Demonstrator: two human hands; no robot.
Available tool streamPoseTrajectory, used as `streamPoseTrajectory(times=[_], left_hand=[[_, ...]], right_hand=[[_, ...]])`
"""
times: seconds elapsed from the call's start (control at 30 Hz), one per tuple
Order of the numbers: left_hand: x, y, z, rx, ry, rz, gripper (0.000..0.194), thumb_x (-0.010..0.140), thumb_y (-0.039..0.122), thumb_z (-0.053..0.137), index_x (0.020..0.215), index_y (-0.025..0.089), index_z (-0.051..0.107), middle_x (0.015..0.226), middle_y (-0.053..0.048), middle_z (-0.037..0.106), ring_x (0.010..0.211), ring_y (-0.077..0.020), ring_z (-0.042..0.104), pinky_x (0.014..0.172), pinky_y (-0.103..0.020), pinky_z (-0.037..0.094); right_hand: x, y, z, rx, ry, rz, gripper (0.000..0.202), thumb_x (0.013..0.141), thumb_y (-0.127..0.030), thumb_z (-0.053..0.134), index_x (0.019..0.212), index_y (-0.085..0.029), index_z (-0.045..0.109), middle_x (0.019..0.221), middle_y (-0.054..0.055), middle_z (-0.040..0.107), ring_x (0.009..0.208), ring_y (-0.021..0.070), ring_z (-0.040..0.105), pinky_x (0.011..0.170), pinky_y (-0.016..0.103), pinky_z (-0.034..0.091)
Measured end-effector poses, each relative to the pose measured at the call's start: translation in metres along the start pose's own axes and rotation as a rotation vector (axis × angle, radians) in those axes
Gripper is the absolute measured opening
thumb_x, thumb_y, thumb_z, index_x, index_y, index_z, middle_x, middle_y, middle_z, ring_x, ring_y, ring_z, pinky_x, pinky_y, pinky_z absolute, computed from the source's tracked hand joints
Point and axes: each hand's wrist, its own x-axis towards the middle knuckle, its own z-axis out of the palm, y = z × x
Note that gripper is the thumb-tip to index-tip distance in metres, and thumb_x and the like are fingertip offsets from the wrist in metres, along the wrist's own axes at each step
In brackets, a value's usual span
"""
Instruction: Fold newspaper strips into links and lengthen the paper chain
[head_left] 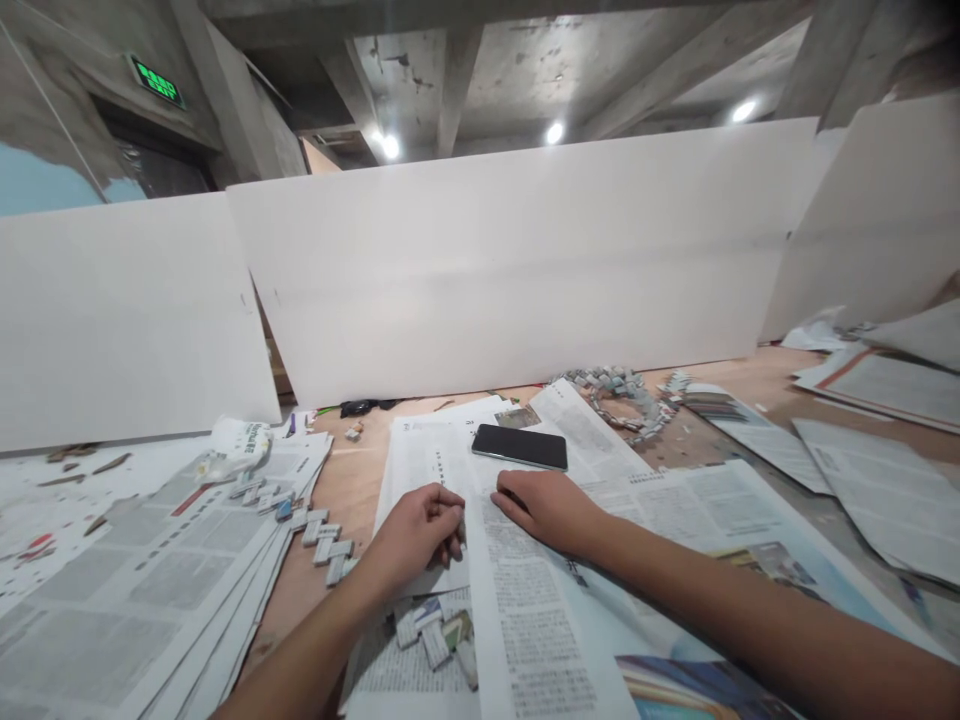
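The curled left hand [421,528] and right hand [546,508] seem to handle a white printed newspaper sheet [525,620], each grip's hold unclear, and shifting it calls for edge-pinching.

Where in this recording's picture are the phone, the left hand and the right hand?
phone [519,448]: head view, middle of its dark screen
left hand [418,528]: head view, middle of the hand
right hand [547,508]: head view, back of the hand

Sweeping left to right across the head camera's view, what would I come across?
Green lit sign → zigzag folded-paper chain → left hand → black phone → looped folded-paper chain → printed sheets at far right.
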Motion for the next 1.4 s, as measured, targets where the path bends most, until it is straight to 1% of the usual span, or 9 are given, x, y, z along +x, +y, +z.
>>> streamPoseTrajectory(times=[0.2, 0.47, 0.6, 0.77, 0.87, 0.97, 1.2, 1.3, 1.4], left_hand=[[-0.005, 0.007, -0.009, -0.022, -0.03, -0.072, 0.027, 0.079, 0.039, 0.068, 0.089, 0.016, 0.058, 0.052, 0.003, 0.06, 0.042, -0.0083, 0.051, 0.041, -0.019, 0.031], [-0.009, 0.008, -0.017, -0.014, -0.039, -0.101, 0.025, 0.079, 0.036, 0.068, 0.089, 0.015, 0.058, 0.054, 0.004, 0.06, 0.045, -0.008, 0.052, 0.043, -0.018, 0.032], [-0.007, 0.007, -0.012, -0.01, -0.057, -0.091, 0.031, 0.081, 0.043, 0.065, 0.094, 0.016, 0.056, 0.055, 0.002, 0.063, 0.044, -0.0094, 0.053, 0.043, -0.02, 0.034], [-0.007, 0.003, 0.001, -0.021, -0.127, -0.075, 0.039, 0.081, 0.053, 0.062, 0.094, 0.017, 0.054, 0.057, -0.001, 0.066, 0.04, -0.0101, 0.052, 0.042, -0.021, 0.037], [-0.008, 0.003, 0.002, -0.038, -0.159, -0.061, 0.038, 0.08, 0.052, 0.064, 0.092, 0.017, 0.054, 0.057, -0.001, 0.066, 0.04, -0.0099, 0.053, 0.042, -0.021, 0.037], [-0.011, 0.008, -0.001, -0.065, -0.178, -0.078, 0.038, 0.077, 0.049, 0.07, 0.09, 0.017, 0.054, 0.057, 0.001, 0.065, 0.044, -0.01, 0.054, 0.044, -0.021, 0.039], [-0.018, 0.017, -0.01, -0.053, -0.148, -0.141, 0.033, 0.079, 0.044, 0.07, 0.091, 0.017, 0.056, 0.057, 0.002, 0.064, 0.048, -0.0089, 0.054, 0.049, -0.021, 0.037], [-0.019, 0.017, -0.01, -0.069, -0.134, -0.174, 0.037, 0.078, 0.044, 0.07, 0.096, 0.015, 0.057, 0.058, 0.001, 0.065, 0.047, -0.0087, 0.053, 0.048, -0.021, 0.036], [-0.024, 0.017, -0.01, -0.101, -0.101, -0.164, 0.04, 0.074, 0.044, 0.073, 0.096, 0.014, 0.058, 0.058, 0.001, 0.064, 0.048, -0.0091, 0.054, 0.05, -0.022, 0.038]], right_hand=[[-0.001, 0.0, 0.001, 0.007, 0.004, 0.006, 0.029, 0.1, -0.038, 0.042, 0.084, -0.02, 0.057, 0.08, 0.003, 0.067, 0.071, 0.0166, 0.059, 0.059, 0.026, 0.026], [-0.001, 0.002, 0.004, -0.005, 0.021, -0.011, 0.03, 0.101, -0.038, 0.041, 0.082, -0.02, 0.056, 0.08, 0.003, 0.067, 0.07, 0.0167, 0.06, 0.058, 0.027, 0.025], [-0.001, 0.0, 0.002, -0.004, 0.009, 0.009, 0.029, 0.1, -0.038, 0.042, 0.082, -0.02, 0.057, 0.08, 0.003, 0.067, 0.07, 0.0167, 0.06, 0.058, 0.027, 0.026], [-0.001, -0.001, 0.002, 0.003, 0.008, 0.022, 0.029, 0.1, -0.037, 0.044, 0.082, -0.02, 0.057, 0.079, 0.003, 0.066, 0.072, 0.0169, 0.059, 0.059, 0.026, 0.027], [-0.001, -0.001, 0.002, 0.0, 0.012, 0.02, 0.029, 0.1, -0.037, 0.044, 0.081, -0.02, 0.057, 0.079, 0.003, 0.066, 0.072, 0.0168, 0.058, 0.059, 0.026, 0.028], [-0.001, -0.001, 0.003, -0.003, 0.018, 0.015, 0.029, 0.1, -0.037, 0.043, 0.081, -0.02, 0.057, 0.078, 0.002, 0.065, 0.07, 0.0166, 0.058, 0.059, 0.026, 0.027], [-0.001, 0.002, 0.006, 0.01, 0.034, 0.01, 0.03, 0.1, -0.038, 0.043, 0.081, -0.02, 0.056, 0.077, 0.002, 0.065, 0.069, 0.0159, 0.057, 0.059, 0.025, 0.027], [-0.001, 0.002, 0.006, 0.0, 0.045, 0.014, 0.029, 0.1, -0.038, 0.044, 0.082, -0.02, 0.057, 0.077, 0.002, 0.065, 0.069, 0.0155, 0.057, 0.059, 0.025, 0.029], [-0.001, 0.0, 0.006, -0.022, 0.071, 0.006, 0.025, 0.099, -0.035, 0.046, 0.085, -0.019, 0.059, 0.082, 0.003, 0.064, 0.076, 0.0164, 0.057, 0.063, 0.026, 0.032]])
